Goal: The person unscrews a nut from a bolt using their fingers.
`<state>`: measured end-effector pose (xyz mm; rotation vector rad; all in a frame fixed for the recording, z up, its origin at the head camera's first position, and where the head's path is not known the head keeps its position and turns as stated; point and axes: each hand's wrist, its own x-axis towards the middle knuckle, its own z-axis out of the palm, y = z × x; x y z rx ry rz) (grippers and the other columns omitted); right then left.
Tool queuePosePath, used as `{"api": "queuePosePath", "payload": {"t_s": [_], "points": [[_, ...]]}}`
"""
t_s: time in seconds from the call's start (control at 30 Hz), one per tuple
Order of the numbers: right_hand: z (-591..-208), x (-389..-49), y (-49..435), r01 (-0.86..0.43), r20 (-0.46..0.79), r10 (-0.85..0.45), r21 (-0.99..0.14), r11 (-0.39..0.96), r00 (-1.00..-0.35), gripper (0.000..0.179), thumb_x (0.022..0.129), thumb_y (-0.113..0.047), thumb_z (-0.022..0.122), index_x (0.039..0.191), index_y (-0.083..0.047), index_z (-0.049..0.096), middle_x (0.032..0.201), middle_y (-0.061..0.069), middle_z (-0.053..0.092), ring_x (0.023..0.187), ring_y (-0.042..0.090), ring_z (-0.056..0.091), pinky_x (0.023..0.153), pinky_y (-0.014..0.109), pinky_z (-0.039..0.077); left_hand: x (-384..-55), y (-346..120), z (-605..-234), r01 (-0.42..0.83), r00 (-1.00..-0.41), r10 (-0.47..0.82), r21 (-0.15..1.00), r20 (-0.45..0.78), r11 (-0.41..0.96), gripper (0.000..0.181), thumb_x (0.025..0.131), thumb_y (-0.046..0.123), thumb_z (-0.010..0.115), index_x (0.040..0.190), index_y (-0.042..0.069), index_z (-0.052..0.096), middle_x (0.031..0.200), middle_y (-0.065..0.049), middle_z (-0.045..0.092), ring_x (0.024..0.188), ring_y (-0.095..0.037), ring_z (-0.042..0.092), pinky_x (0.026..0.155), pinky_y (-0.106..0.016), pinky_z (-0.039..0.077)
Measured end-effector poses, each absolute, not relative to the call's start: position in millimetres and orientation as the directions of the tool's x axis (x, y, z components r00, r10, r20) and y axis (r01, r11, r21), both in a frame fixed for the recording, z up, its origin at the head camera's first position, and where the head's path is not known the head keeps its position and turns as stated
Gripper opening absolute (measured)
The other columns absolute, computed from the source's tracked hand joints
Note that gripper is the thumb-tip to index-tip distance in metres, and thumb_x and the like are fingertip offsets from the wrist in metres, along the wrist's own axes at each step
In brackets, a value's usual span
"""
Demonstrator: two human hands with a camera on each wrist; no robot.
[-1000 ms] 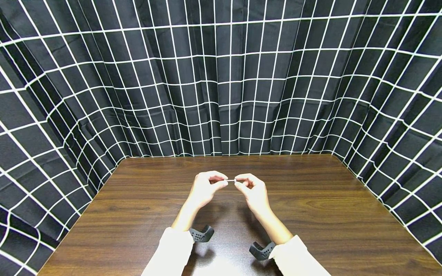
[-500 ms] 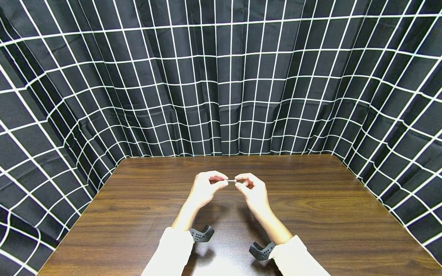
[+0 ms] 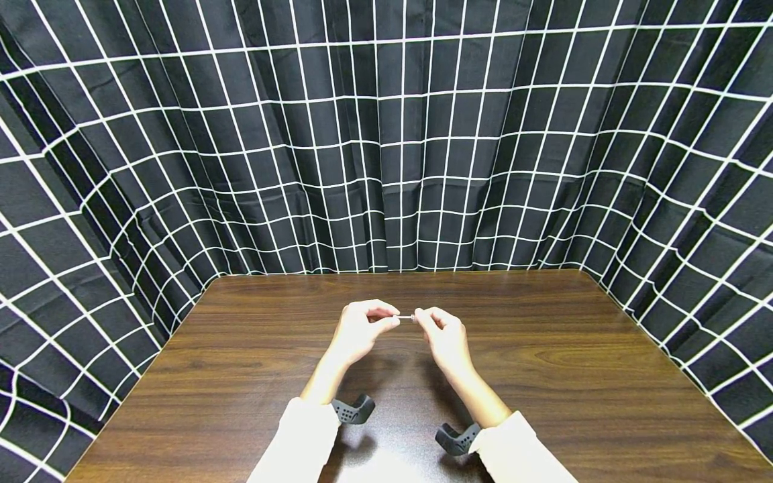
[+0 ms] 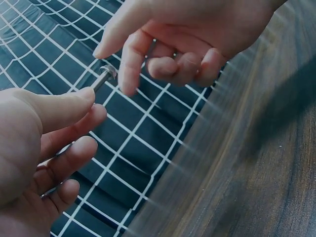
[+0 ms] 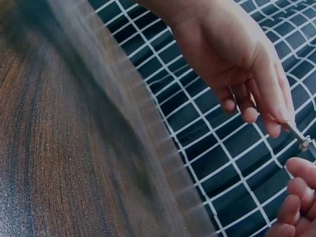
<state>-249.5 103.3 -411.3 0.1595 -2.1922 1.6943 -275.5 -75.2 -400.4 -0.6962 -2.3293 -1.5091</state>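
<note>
A small metal bolt point(image 3: 404, 317) is held level above the table, between the two hands. My left hand point(image 3: 356, 330) pinches its shank with thumb and forefinger. In the left wrist view the wider hex end of the bolt point(image 4: 102, 79) points toward my right hand point(image 4: 180, 37); whether that end is a head or a nut is hard to tell. Thumb and forefinger of my right hand point(image 3: 448, 339) stand on either side of this end, with a visible gap to it. The right wrist view shows the bolt point(image 5: 296, 134) jutting from the left fingertips, above the right fingers.
Below the hands lies a brown wood-grain table point(image 3: 241, 349). A black curtain with a white grid point(image 3: 398, 154) hangs behind it and along both sides. Dark bands with camera mounts point(image 3: 353, 409) sit at both wrists, beside white sleeves.
The right fingertips have come off the bolt's wider end and shifted, with the thumb now higher up. The left hand and the bolt have stayed almost still.
</note>
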Motion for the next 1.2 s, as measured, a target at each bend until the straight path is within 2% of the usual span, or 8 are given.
{"api": "queuePosePath", "payload": {"t_s": [0.13,0.3,0.57,0.8,1.07,1.2], "points": [[-412,-249,104,-0.263,0.332,0.130,-0.888,0.377,-0.934,0.040,0.097,-0.034,0.057,0.068,-0.008,0.068,0.054,0.005,0.049,0.051,0.013,0.039,0.050,0.029,0.030,-274,-74,-400,0.544,-0.838,0.270,0.762,0.473,0.352,0.010,0.082,0.010,0.076,0.092,0.008,0.074,0.084,0.004,0.073,0.075,-0.008,0.066,0.068,-0.026,0.051],[-413,-249,104,-0.237,0.315,0.117,-0.870,0.432,-0.942,0.050,0.098,-0.038,0.054,0.059,-0.010,0.065,0.049,-0.003,0.045,0.051,0.013,0.038,0.050,0.030,0.029,-274,-72,-402,0.561,-0.827,0.297,0.736,0.478,0.379,0.011,0.082,0.012,0.076,0.093,0.008,0.074,0.084,0.005,0.073,0.078,-0.007,0.067,0.070,-0.026,0.051],[-413,-249,104,-0.281,0.345,0.086,-0.866,0.414,-0.935,0.039,0.096,-0.028,0.059,0.064,-0.006,0.064,0.052,-0.006,0.044,0.053,0.011,0.040,0.053,0.029,0.032,-274,-73,-403,0.546,-0.837,0.300,0.743,0.458,0.387,0.012,0.083,0.014,0.075,0.093,0.008,0.074,0.083,0.007,0.073,0.077,-0.005,0.066,0.070,-0.026,0.052],[-413,-251,104,-0.275,0.330,0.082,-0.881,0.385,-0.941,0.034,0.094,-0.026,0.062,0.072,-0.001,0.067,0.054,-0.002,0.050,0.052,0.008,0.041,0.051,0.026,0.031,-275,-74,-402,0.539,-0.841,0.285,0.754,0.460,0.376,0.009,0.082,0.012,0.076,0.091,0.012,0.074,0.083,0.007,0.072,0.077,-0.005,0.066,0.071,-0.026,0.052],[-413,-251,102,-0.294,0.327,0.073,-0.913,0.284,-0.942,0.022,0.092,-0.017,0.066,0.076,-0.002,0.068,0.060,0.008,0.053,0.053,0.010,0.044,0.049,0.023,0.032,-275,-76,-403,0.549,-0.835,0.279,0.751,0.474,0.366,0.009,0.082,0.011,0.076,0.091,0.011,0.074,0.083,0.006,0.073,0.075,-0.005,0.066,0.069,-0.028,0.052],[-403,-245,102,-0.306,0.329,0.055,-0.919,0.249,-0.943,0.016,0.090,-0.009,0.067,0.077,0.001,0.066,0.059,0.008,0.051,0.051,0.009,0.042,0.048,0.022,0.031,-275,-76,-401,0.552,-0.833,0.278,0.750,0.478,0.366,0.010,0.082,0.011,0.076,0.092,0.008,0.074,0.083,0.004,0.073,0.075,-0.008,0.066,0.068,-0.031,0.052]]}}
